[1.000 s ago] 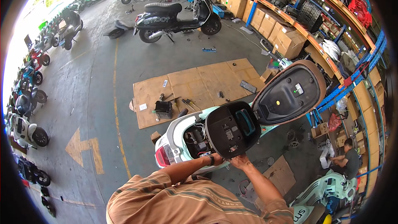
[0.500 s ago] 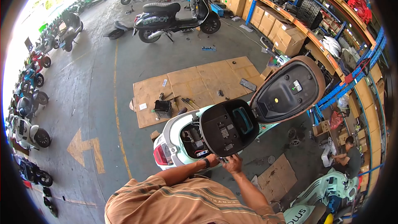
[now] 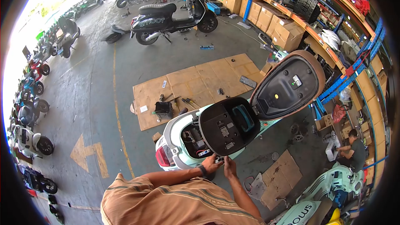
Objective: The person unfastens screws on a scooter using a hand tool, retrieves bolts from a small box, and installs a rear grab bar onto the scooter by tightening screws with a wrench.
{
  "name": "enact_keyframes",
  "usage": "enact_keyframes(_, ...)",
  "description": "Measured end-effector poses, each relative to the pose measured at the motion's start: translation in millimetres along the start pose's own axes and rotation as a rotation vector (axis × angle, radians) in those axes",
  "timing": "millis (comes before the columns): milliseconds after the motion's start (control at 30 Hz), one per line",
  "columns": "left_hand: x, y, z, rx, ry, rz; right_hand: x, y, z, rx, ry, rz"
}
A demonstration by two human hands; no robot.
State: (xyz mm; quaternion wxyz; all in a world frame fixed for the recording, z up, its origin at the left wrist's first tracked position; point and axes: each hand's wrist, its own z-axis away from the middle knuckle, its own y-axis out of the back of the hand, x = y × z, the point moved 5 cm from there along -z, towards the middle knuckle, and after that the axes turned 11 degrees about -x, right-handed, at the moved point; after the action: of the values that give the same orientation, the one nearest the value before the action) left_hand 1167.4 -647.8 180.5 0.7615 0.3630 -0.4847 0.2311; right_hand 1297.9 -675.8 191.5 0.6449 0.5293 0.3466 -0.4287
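A mint-green scooter (image 3: 167, 136) stands in front of me, its brown-rimmed seat (image 3: 271, 100) tipped up. The black under-seat storage tub (image 3: 208, 121) sits raised, beside an opening with wiring and parts (image 3: 192, 141). At the tub's near edge, my left hand (image 3: 211, 165), with a dark watch on its wrist, has its fingers closed together. Close beside it is my right hand (image 3: 229, 168), fingers pinched. Something small and dark lies between the fingertips, too small to make out.
Cardboard (image 3: 183, 81) beyond the scooter carries screwdrivers (image 3: 190, 102) and a black bin (image 3: 163, 110). A black scooter (image 3: 166, 23) stands farther off. Shelving with boxes (image 3: 287, 33) lines the right. A person (image 3: 354, 150) crouches at right, near another mint scooter (image 3: 306, 212).
My right hand has turned more upright and come down a little from the tub's edge. My left hand stays beside it at that edge. The view has shifted slightly.
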Motion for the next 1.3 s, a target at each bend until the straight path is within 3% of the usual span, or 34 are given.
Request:
enact_keyframes(33, 5.1, -1.0, 1.5, 0.029, 0.074, -0.069, 2.6, 3.7, 1.4, 0.003, 0.000, -0.001)
enact_keyframes(133, 17.6, -3.6, 1.4, 0.079, 0.144, -0.154, 19.5, -3.6, 7.9, -0.204, -0.245, -0.554)
enact_keyframes(267, 43.1, 3.1, 13.9, 0.014, 0.347, -0.229, 53.1, -24.3, 16.5, -0.166, -0.374, -0.744)
enact_keyframes(367, 47.7, 4.2, 12.0, -0.032, 0.389, -0.271, 47.6, -30.4, 18.6, -0.132, -0.125, -0.407)
enact_keyframes(467, 46.7, -2.2, 10.6, -0.042, 0.361, -0.344, 73.6, -43.9, -1.0, -0.205, 0.102, -0.339)
enact_keyframes(567, 47.4, -4.3, 3.7, -0.066, 0.329, -0.416, 92.9, -49.7, -13.4, -0.323, 0.002, -0.341)
enact_keyframes(633, 41.5, -2.8, -5.5, -0.090, 0.316, -0.448, 50.2, -38.2, -10.7, -0.305, 0.242, 0.269)
enact_keyframes(667, 32.0, -7.8, -11.8, -0.207, 0.317, -0.529, 41.6, -39.4, -11.1, -0.306, 0.241, 0.266)
enact_keyframes(700, 21.9, -11.2, -18.1, -0.325, 0.316, -0.610, 52.5, -40.3, -12.9, -0.249, -0.137, -0.407)
enact_keyframes(733, -5.4, -18.7, -36.4, -0.285, 0.108, -0.764, 61.1, -51.0, -5.8, -0.163, -0.518, -1.073)
enact_keyframes(767, 4.6, -12.5, -35.3, -0.242, -0.105, -0.912, 55.8, -49.9, -4.4, -0.162, -0.516, -1.072)
enact_keyframes(833, 34.7, 24.4, -26.6, -0.324, -0.092, -0.804, 49.0, -49.2, 0.7, -0.152, -0.613, -1.084)
enact_keyframes(900, -23.4, 5.9, -65.5, -0.675, -0.166, -0.949, 40.1, -50.0, -0.4, -0.183, -0.635, -1.141)
enact_keyframes(1133, 57.1, 40.7, -24.7, -0.289, -0.387, -0.863, 53.4, -59.7, -7.7, -0.258, -0.683, -1.336)
enact_keyframes(1233, 20.7, 39.9, -24.1, -0.155, -0.144, -0.523, 42.6, -53.4, -14.9, -0.224, -0.656, -1.365)
enact_keyframes(1267, -3.7, 32.5, -29.3, 0.000, -0.382, -0.333, 39.5, -52.5, -13.8, -0.274, -0.642, -1.400)
enact_keyframes(1300, -4.1, 37.6, -20.8, 0.008, -0.386, -0.167, 39.4, -53.6, -13.0, -0.327, -0.631, -1.434)
